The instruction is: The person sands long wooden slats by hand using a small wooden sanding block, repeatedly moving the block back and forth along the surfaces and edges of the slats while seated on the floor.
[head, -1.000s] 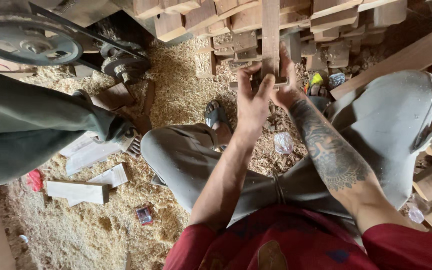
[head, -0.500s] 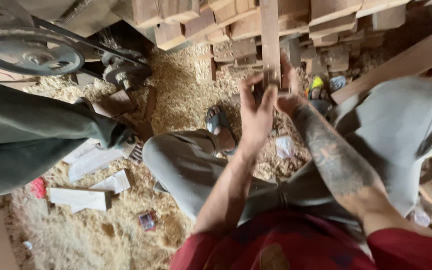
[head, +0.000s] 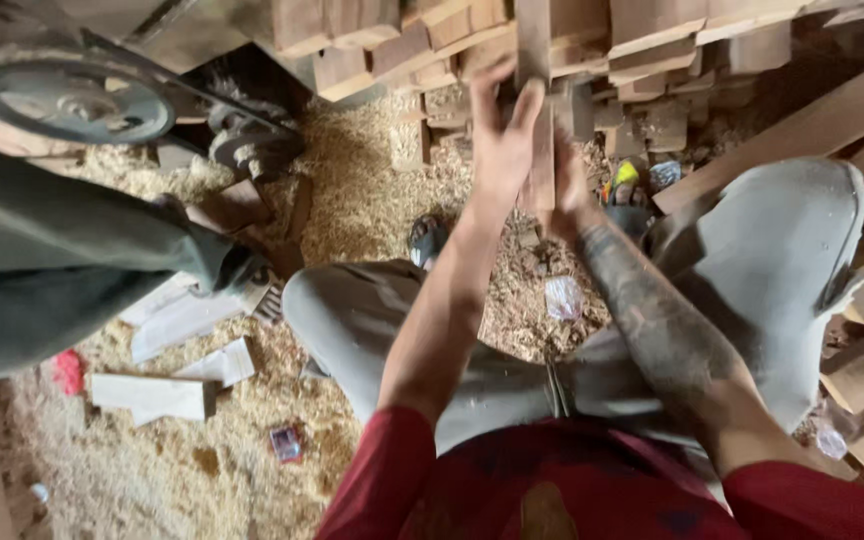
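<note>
Both hands' grip: left hand (head: 497,140) + right hand (head: 569,195) | upright wooden slat (head: 535,40)

Reddish-brown wooden slat (head: 535,120) at 12 o'clock, held by left hand (head: 500,140) and right hand (head: 574,195), right forearm dark-tattooed; grey trousers (head: 752,270), dark red patterned shirt (head: 552,490) at 6; pale yellow sawdust (head: 352,190); whitish offcuts (head: 152,395), red scrap (head: 68,370) at 8

Both hands hold an upright wooden slat (head: 535,120): left hand (head: 500,140) wraps its side, right hand (head: 570,195) grips lower, above the sawdust floor (head: 362,190).
</note>
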